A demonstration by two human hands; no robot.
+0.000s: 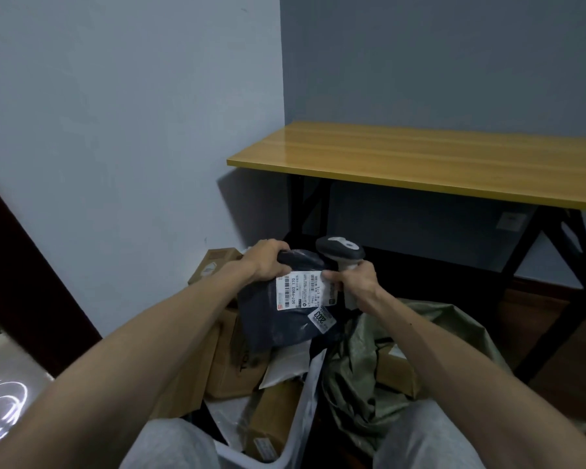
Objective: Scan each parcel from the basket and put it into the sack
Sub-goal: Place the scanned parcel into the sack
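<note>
A dark blue soft parcel (278, 324) with a white shipping label (298, 289) is held up over the basket. My left hand (268, 264) grips its top edge. My right hand (359, 284) holds the handle of a grey and black barcode scanner (340, 250), and its fingertips also touch the label's right edge. The scanner's head is beside the parcel's top right corner. The white basket (305, 401) below holds several cardboard boxes (234, 360) and mailers. The olive green sack (352, 384) lies open at the right with a brown box (394, 370) inside.
A yellow-topped table (420, 160) on black legs stands behind and to the right, against a grey-blue wall. My knees in grey trousers (430, 438) frame the basket and sack. A dark door edge (21, 282) is at the left.
</note>
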